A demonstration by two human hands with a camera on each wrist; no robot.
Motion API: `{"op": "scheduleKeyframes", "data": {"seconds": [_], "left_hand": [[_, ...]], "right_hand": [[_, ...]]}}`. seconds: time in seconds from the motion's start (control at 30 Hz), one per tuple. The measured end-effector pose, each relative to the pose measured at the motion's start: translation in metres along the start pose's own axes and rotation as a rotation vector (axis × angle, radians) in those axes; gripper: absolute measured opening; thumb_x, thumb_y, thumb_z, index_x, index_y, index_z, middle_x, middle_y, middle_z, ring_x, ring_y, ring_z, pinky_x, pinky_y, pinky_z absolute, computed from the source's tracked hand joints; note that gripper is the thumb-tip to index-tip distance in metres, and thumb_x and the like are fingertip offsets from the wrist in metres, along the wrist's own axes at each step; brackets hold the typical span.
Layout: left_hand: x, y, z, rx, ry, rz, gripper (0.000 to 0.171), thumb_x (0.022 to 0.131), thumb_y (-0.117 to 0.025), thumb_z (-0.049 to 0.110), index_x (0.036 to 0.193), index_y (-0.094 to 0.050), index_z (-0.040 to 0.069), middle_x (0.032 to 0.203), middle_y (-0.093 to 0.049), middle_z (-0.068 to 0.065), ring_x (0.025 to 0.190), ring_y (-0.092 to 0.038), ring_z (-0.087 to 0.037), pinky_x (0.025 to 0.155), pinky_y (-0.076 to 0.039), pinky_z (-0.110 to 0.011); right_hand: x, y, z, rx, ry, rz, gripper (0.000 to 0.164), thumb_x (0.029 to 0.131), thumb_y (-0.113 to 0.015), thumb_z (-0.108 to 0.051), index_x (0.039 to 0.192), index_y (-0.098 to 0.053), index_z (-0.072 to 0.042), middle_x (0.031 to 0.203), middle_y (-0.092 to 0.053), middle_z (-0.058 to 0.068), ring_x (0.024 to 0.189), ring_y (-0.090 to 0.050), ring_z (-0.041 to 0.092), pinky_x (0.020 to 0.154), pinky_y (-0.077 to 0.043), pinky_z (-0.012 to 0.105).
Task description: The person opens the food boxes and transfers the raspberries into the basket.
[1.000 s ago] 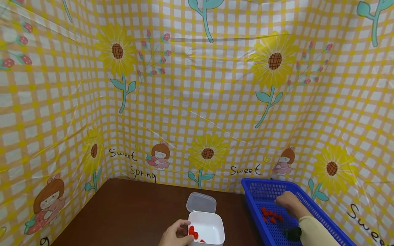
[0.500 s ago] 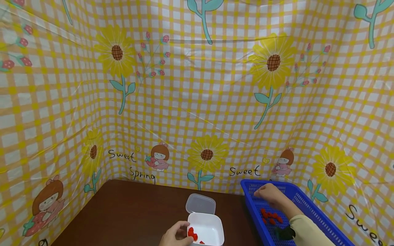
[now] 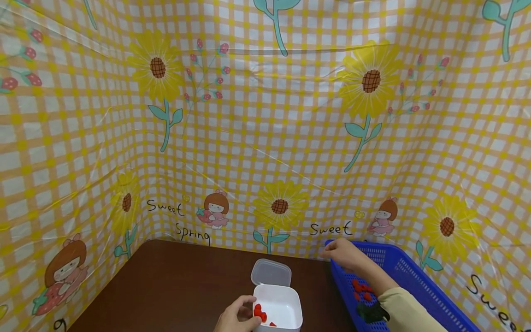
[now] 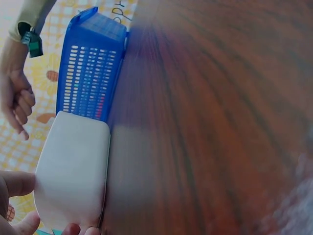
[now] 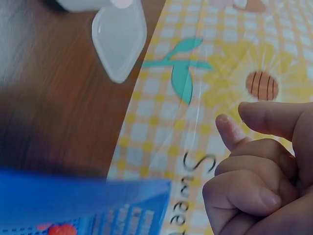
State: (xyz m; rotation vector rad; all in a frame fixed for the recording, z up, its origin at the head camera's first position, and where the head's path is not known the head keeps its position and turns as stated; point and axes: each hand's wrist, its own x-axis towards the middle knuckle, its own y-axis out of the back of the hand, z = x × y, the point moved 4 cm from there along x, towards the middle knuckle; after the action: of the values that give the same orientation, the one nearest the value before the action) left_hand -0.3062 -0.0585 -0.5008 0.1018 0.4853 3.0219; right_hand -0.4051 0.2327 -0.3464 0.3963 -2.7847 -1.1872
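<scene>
My left hand (image 3: 238,316) grips the left side of a white plastic box (image 3: 286,309), fingers at its rim and front corner. Several small red pieces (image 3: 260,313) lie inside along the box's left wall. Seen from the left wrist, the box's outer side (image 4: 73,166) stands upright on the table. My right hand (image 3: 344,254) hovers over the far left corner of a blue basket (image 3: 342,295). In the right wrist view its thumb and index fingertip are apart, with nothing between them, and the other fingers bend loosely.
A clear lid (image 3: 271,273) lies flat on the dark wooden table (image 3: 186,286), just behind the box. Several red pieces (image 3: 362,287) rest on the basket's floor. Behind and beside the table hangs a checked cloth (image 3: 249,138) with sunflowers.
My right hand has moved left from above the basket's middle to its far left corner. The left hand and the box have stayed in place.
</scene>
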Motion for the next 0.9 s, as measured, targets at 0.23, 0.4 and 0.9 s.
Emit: {"op": "scheduleKeyframes", "data": {"seconds": [0.23,0.4,0.9], "left_hand": [[-0.001,0.001,-0.001,0.000,-0.008,-0.010,0.041,0.085,-0.077,0.026,0.121,-0.065,0.010,0.091,-0.067,-0.002,0.084,-0.063,-0.021,0.078,-0.053,-0.046],[-0.002,0.001,0.000,-0.014,0.003,-0.016,0.042,0.086,-0.076,0.025,0.123,-0.064,0.009,0.091,-0.066,-0.002,0.084,-0.062,-0.021,0.078,-0.054,-0.046],[-0.001,0.000,0.001,-0.022,-0.001,-0.011,0.042,0.086,-0.077,0.022,0.124,-0.063,0.009,0.089,-0.064,-0.002,0.082,-0.061,-0.021,0.074,-0.054,-0.042]], "right_hand": [[-0.002,-0.029,-0.020,-0.005,0.043,-0.091,0.021,0.095,-0.065,-0.015,0.106,-0.075,0.000,0.057,-0.039,-0.010,0.045,-0.014,0.006,0.042,-0.020,0.022],[-0.002,-0.046,-0.032,0.003,0.086,-0.160,0.016,0.094,-0.065,-0.014,0.089,-0.075,-0.003,0.054,-0.023,-0.010,0.047,-0.012,0.007,0.042,-0.018,0.022],[0.001,-0.101,-0.040,-0.045,0.086,-0.313,0.011,0.085,-0.074,-0.011,0.076,-0.073,-0.006,0.052,-0.029,-0.010,0.044,-0.016,0.006,0.040,-0.018,0.022]]}}
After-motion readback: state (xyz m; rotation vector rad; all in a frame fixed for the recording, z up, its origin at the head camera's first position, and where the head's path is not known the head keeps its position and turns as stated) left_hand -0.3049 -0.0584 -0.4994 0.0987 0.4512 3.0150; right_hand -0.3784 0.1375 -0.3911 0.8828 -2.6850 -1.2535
